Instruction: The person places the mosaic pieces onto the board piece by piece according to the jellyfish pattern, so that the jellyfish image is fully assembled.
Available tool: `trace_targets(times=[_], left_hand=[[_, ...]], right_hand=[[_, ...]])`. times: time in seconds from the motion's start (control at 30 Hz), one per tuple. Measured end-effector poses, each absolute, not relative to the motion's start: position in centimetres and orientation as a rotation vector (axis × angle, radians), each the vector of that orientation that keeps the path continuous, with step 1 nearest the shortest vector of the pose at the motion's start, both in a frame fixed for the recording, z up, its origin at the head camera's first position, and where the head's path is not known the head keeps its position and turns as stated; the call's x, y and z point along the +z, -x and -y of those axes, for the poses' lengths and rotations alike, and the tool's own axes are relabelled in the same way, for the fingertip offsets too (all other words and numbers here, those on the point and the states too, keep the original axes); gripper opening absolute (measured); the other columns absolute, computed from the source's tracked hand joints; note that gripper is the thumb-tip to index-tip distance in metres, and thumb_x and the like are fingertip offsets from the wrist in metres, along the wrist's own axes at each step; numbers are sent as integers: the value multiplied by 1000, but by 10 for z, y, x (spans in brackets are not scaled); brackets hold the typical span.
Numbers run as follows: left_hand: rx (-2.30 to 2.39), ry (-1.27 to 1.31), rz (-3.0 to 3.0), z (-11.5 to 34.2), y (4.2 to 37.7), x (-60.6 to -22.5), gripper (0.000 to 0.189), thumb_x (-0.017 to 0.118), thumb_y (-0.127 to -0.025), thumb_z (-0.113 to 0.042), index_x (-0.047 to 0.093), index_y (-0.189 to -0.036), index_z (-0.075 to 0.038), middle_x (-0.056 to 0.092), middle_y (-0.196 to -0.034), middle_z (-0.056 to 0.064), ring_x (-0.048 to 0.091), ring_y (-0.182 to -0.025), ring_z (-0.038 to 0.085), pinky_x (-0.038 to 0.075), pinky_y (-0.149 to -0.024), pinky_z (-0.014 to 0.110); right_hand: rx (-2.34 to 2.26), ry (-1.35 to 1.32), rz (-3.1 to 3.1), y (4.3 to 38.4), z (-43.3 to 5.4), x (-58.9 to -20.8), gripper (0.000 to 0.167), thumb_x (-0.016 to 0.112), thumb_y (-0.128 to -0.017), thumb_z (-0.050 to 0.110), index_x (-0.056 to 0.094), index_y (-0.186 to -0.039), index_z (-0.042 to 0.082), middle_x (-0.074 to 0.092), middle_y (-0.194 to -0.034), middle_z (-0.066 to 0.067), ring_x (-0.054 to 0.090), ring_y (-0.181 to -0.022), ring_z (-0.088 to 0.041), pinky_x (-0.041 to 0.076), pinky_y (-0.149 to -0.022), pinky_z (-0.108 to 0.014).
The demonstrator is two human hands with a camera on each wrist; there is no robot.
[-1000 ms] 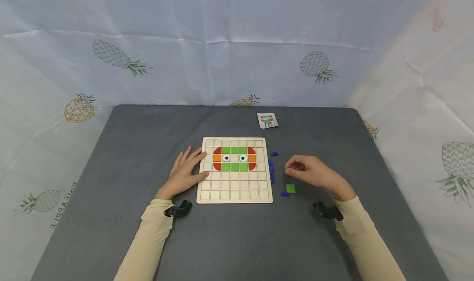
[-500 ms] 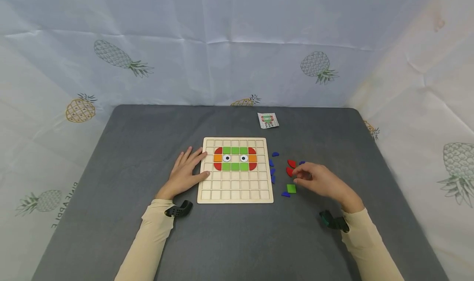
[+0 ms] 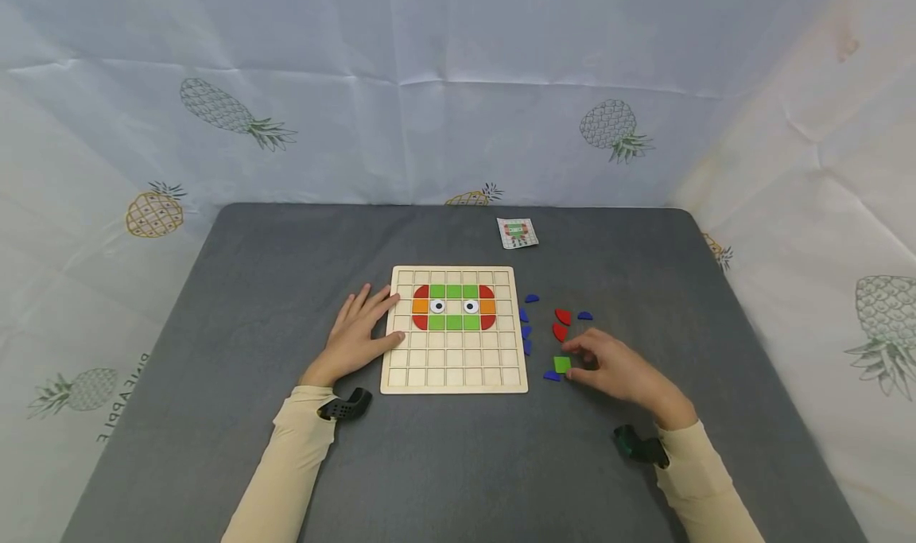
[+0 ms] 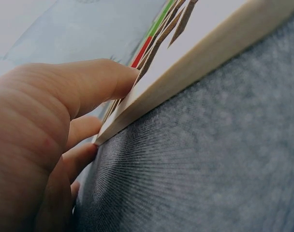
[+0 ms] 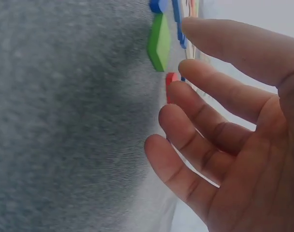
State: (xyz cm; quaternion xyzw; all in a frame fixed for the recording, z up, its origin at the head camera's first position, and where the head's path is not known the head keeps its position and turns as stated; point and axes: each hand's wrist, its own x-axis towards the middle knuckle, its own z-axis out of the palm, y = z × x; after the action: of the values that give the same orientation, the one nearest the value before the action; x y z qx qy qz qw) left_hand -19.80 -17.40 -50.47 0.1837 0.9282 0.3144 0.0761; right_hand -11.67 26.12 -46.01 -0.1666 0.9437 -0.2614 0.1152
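My left hand rests at the left edge of a wooden grid board, its thumb and fingertips touching the rim. On the board, red, green and orange tiles form a band with two round eye tiles. My right hand hovers beside a green square tile, thumb and index finger spread apart near it. In the right wrist view the fingers are loosely bent with nothing between them, and the green tile lies on the table past the thumb. Two red quarter-round tiles lie just beyond the hand.
Several blue half-round tiles lie along the board's right edge. One blue tile is beside the green square, another blue tile farther right. A small pattern card lies at the back of the grey table.
My right hand has moved right and then toward me, down to the green square. The red tiles and a blue tile it covered now show. My left hand has stayed still.
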Motion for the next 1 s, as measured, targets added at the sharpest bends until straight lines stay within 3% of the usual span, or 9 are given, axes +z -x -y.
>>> trace_targets(times=[0.63,1.0], left_hand=[[936,-546,-2775,173,198,-505,76,70,-93,-39,39,-158,-16,26,-169,10,4,-160,37,-4,-129,54],[921,-528,-2782,174,199,-505,76,71,-92,-39,38,-158,-17,25,-169,9,4,-160,36,-4,-129,53]], right_hand=[[-747,441,-2825,122,-249,-470,21,77,-89,15,71,-107,7,63,-101,-2,56,-88,-14,53,-77,-33],[-844,523,-2837,147,-225,-438,27,77,-90,17,70,-114,8,64,-103,-3,57,-87,-22,51,-71,-28]])
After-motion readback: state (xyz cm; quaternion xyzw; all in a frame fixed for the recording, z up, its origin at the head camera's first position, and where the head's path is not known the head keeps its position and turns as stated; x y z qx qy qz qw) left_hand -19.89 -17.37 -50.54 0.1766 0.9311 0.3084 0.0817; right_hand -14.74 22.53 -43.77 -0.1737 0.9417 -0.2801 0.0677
